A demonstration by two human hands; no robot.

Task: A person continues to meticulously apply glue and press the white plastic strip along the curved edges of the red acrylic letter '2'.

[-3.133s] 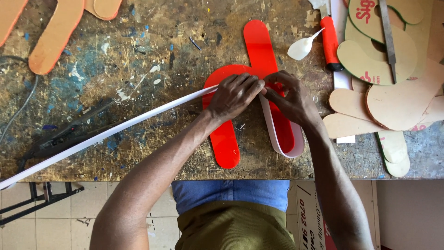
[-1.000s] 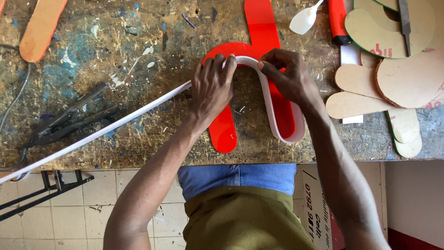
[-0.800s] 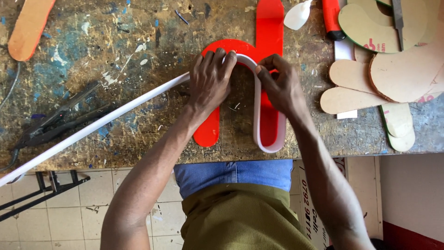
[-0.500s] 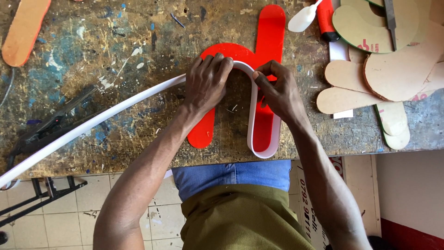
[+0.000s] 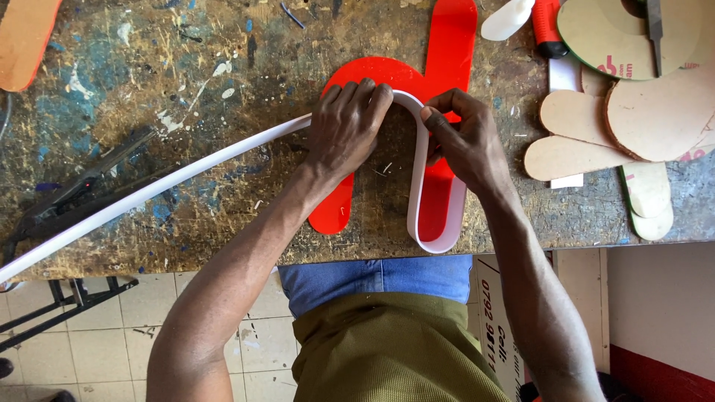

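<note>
A red flat cut-out shape (image 5: 439,56) with rounded arms lies on the stained wooden workbench (image 5: 186,74). A long white strip (image 5: 179,175) runs in from the lower left, bends over the shape's inner curve and wraps its near right arm as an edge band (image 5: 439,244). My left hand (image 5: 344,128) presses the strip's bend down with its fingers curled on top. Opposite it, my right hand (image 5: 462,138) pinches the strip against the red edge at the bend.
Brown cardboard cut-outs (image 5: 648,112) are piled at the right. A red-handled tool (image 5: 547,30) and a white spoon-like piece (image 5: 506,18) lie at the top. A dark tool (image 5: 82,193) rests at the left, an orange piece (image 5: 26,37) in the upper left corner.
The strip's bend has been worked further along the red shape's inner curve. Both hands have stayed on the bend, shifting slightly with it.
</note>
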